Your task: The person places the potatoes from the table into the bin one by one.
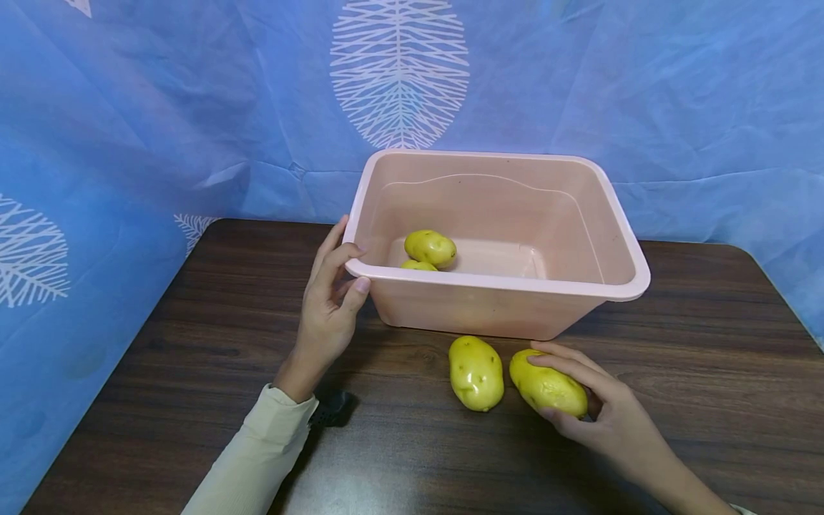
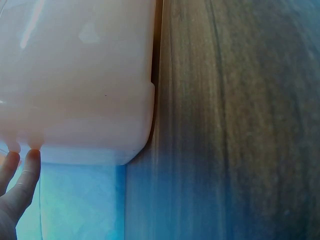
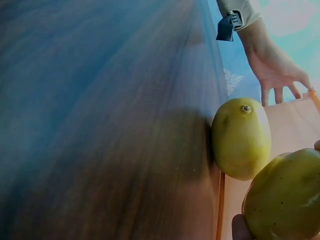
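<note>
A pink plastic bin (image 1: 483, 304) stands on the table, with a yellow potato (image 1: 431, 247) inside and part of another potato (image 1: 419, 265) behind its front rim. My left hand (image 1: 327, 307) holds the bin's front left corner, thumb at the front and index finger over the rim. Two of its fingertips (image 2: 33, 156) touch the bin's side in the left wrist view. In front of the bin, my right hand (image 1: 601, 408) grips a yellow potato (image 1: 547, 383) between thumb and fingers. Just left of it lies another glossy potato (image 1: 476, 373) on the wood.
The dark wooden table (image 1: 412, 458) has rounded back corners. Behind it hangs a blue cloth (image 1: 270, 93) with white leaf prints, close to the bin's back. A small black device (image 1: 335, 409) sits by the left sleeve cuff.
</note>
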